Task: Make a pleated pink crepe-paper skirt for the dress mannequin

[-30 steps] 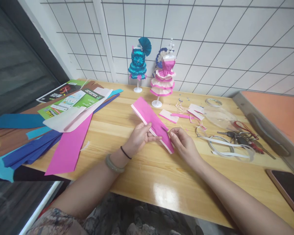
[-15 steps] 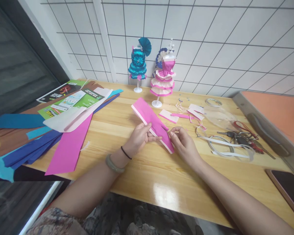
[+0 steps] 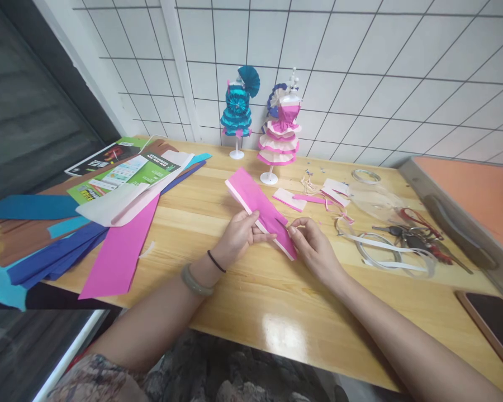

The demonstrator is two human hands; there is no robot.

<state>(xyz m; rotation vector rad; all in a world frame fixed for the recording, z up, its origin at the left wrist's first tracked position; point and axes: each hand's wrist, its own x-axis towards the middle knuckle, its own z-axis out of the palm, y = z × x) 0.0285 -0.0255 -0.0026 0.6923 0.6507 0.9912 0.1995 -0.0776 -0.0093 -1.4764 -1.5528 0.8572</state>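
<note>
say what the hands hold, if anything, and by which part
Left hand: pink paper, by its long white edge. Right hand: thin dark tool, by an end hidden.

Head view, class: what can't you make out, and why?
All in the head view:
Thin dark tool: mostly hidden by the right hand.
Blue-and-cream fan: partly hidden by the pink-and-white dress.
Phone: cut off by the right edge.
Green sheet: fine print too small.

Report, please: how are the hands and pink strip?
Left hand gripping pink strip. Right hand holding slim dark tool against it. Paper scraps lie beyond.
</note>
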